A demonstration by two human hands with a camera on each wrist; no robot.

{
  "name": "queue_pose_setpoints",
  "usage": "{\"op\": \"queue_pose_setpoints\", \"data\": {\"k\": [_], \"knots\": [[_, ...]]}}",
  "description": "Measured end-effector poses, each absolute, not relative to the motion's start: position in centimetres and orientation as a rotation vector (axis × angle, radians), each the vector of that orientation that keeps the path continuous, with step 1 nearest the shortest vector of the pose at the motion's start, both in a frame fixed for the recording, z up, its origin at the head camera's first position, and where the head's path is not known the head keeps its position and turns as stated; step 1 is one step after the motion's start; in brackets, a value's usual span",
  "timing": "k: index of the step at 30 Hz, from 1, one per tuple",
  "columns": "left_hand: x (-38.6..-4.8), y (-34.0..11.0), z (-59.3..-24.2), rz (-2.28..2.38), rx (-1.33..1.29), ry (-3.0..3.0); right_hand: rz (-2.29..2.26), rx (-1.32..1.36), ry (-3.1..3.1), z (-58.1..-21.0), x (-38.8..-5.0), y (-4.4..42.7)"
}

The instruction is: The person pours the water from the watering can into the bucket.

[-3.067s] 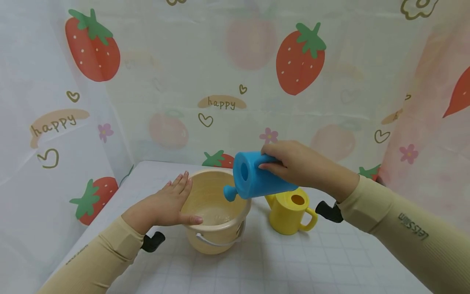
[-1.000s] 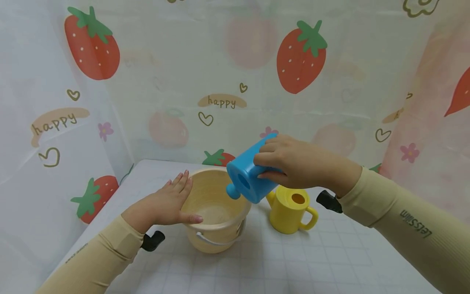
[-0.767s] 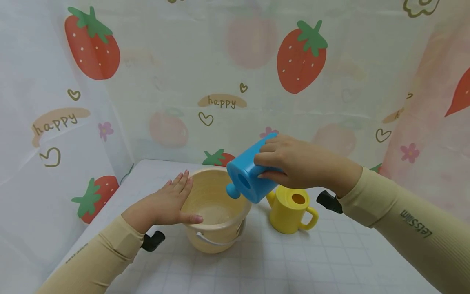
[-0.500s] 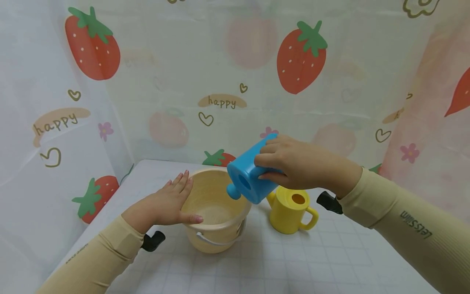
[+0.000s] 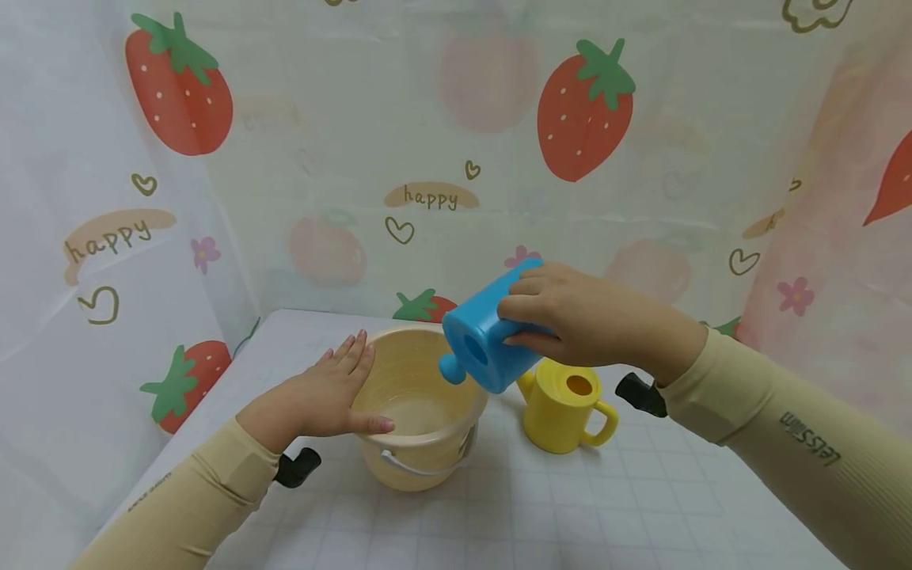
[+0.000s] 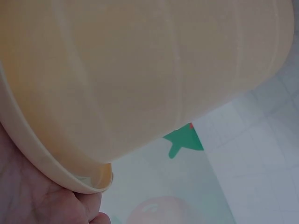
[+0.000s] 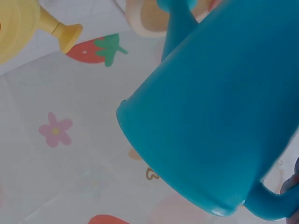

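Note:
In the head view, my left hand (image 5: 313, 400) rests on the left rim of a cream bucket (image 5: 416, 459), its fingers straight and thumb lying along the near rim. The left wrist view shows the bucket wall (image 6: 154, 74) and part of my palm against the rim. My right hand (image 5: 570, 313) grips a blue watering can (image 5: 484, 324) by its handle, holding it steeply tilted above the bucket's right side. Its spout head (image 5: 452, 370) points down over the bucket opening. In the right wrist view, the can's body (image 7: 210, 102) covers much of the picture.
A yellow watering can (image 5: 558, 416) stands upright on the table just right of the bucket, under the blue can. The white gridded table (image 5: 541, 514) meets strawberry-printed curtains (image 5: 321, 158) at the back and sides.
Compared with about three seconds ago, the blue watering can is tipped more steeply, its base raised. Over the last second it has hardly moved. My left hand has stayed on the rim.

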State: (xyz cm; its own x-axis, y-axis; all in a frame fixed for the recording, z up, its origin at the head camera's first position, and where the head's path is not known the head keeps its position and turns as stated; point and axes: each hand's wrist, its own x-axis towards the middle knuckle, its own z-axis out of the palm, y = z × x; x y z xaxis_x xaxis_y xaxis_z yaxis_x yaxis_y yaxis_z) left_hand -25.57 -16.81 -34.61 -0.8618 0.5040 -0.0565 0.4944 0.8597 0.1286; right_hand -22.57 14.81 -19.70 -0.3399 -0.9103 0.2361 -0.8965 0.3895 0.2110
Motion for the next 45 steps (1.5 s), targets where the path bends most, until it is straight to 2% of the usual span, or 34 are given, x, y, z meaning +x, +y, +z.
{"op": "queue_pose_setpoints", "data": {"k": [21,45], "knots": [[-25.6,-16.8,-34.8,0.18,0.81,2.953,0.134,1.33,-2.426,-21.3,-22.4,16.0],[-26.1,-16.9,-35.1,0.148,0.836,2.954,0.711,0.713,-2.632,-25.1,-22.6,18.6]]}}
